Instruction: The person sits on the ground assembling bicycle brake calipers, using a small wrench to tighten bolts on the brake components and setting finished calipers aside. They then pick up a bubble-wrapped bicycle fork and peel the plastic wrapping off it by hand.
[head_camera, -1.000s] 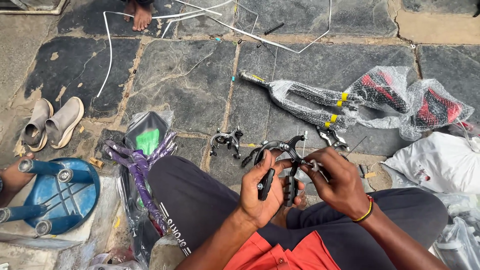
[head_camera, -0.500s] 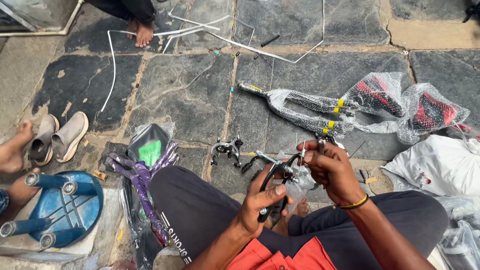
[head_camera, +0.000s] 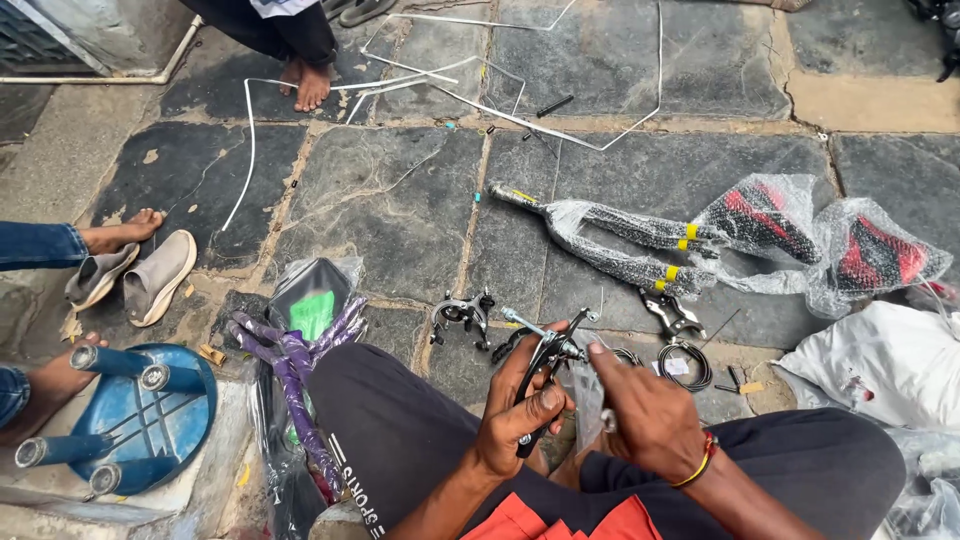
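Note:
I sit on stone paving with my knees up. My left hand (head_camera: 520, 415) grips a black bicycle brake caliper (head_camera: 545, 360) by its arm, holding it upright above my lap. My right hand (head_camera: 645, 415) is closed beside it, pinching a small clear plastic bag (head_camera: 588, 400) next to the caliper. A second brake caliper (head_camera: 462, 312) lies on the paving just in front of my left knee. A coiled black cable (head_camera: 686, 362) lies on the stone to the right of my hands.
A bubble-wrapped bicycle fork (head_camera: 620, 248) and wrapped red-and-black parts (head_camera: 820, 240) lie ahead right. White cable housing (head_camera: 440, 90) curls across the far stones. A blue stool (head_camera: 140, 420) lies overturned at left, beside sandals (head_camera: 135, 280) and other people's bare feet (head_camera: 305, 85). White bags (head_camera: 880, 370) sit at right.
The caliper has gone from low by my lap to upright in my left hand. My right hand dropped from the caliper's top to its side, pinching the bag. The view shifted right.

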